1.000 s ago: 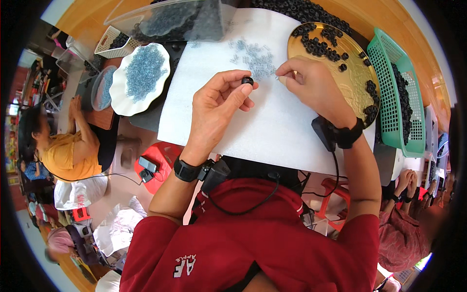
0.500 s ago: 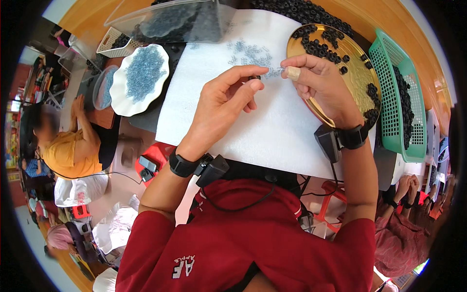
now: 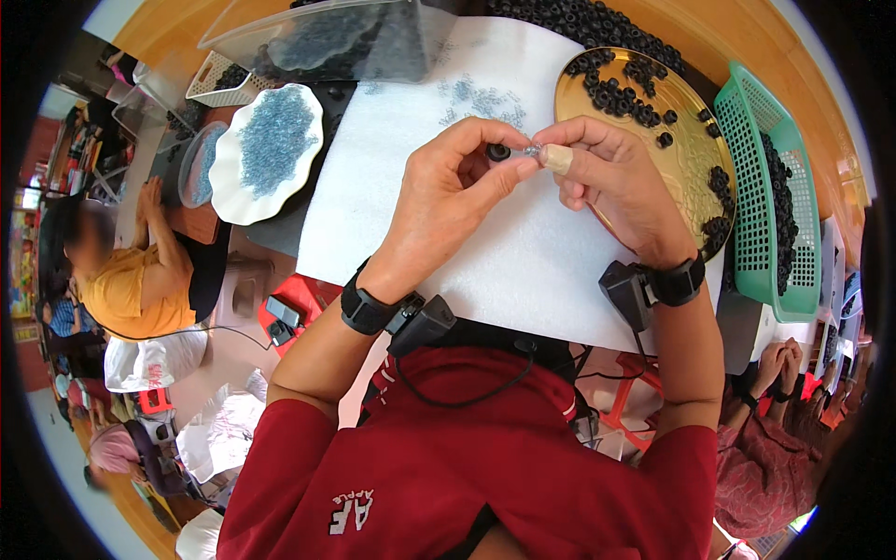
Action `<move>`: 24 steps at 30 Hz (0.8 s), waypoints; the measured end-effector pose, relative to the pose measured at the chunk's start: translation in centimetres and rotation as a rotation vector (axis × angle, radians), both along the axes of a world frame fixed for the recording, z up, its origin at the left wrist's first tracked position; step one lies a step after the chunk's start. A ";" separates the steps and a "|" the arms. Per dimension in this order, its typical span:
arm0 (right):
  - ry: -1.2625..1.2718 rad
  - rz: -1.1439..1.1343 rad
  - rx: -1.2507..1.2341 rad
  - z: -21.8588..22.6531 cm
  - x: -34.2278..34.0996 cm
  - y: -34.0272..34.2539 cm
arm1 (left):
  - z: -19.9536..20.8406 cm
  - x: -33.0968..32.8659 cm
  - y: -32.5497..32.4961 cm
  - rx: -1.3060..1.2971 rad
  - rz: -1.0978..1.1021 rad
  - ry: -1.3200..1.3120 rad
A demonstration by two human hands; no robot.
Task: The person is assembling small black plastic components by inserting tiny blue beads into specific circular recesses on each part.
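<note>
My left hand (image 3: 439, 191) is closed in front of me, with a small black ring-shaped part (image 3: 497, 151) held among its fingers. Its thumb and forefinger tips meet those of my right hand (image 3: 611, 173), which has a tan wrap on one finger. Pinched between the fingertips is a tiny shiny clear piece (image 3: 532, 150); its exact form is too small to make out. Beneath both hands lies a white foam sheet (image 3: 411, 252). Tiny bluish-clear pieces (image 3: 481, 101) are scattered on it just beyond my fingers.
A golden round tray (image 3: 686, 154) with black parts lies right of my hand, beside a green basket (image 3: 747, 224) of them. To the left stands a white scalloped plate (image 3: 224, 177) of bluish pieces. Behind are a clear bin (image 3: 411, 42) and heaped black parts (image 3: 597, 28). A person in yellow (image 3: 145, 294) sits left.
My left hand has moved right and its fingertips now meet my right hand's at the small clear piece. The black part shows more fully between my left fingers.
</note>
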State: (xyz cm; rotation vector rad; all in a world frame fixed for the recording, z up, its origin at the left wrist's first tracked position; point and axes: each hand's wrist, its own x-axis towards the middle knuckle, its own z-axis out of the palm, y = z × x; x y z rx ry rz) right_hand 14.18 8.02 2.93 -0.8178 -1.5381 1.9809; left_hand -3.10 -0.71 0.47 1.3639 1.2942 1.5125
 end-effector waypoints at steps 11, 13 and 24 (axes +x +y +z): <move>0.047 -0.029 0.058 -0.3 -0.5 -0.4 | 0.1 -0.4 0.0 -0.160 -0.073 0.005; 0.043 -0.038 0.112 -0.6 -0.7 -0.5 | -0.1 -0.5 0.0 -0.163 -0.075 -0.007; 0.015 -0.042 0.038 -0.5 -0.6 -0.3 | -0.2 -0.9 0.2 -0.093 0.014 -0.034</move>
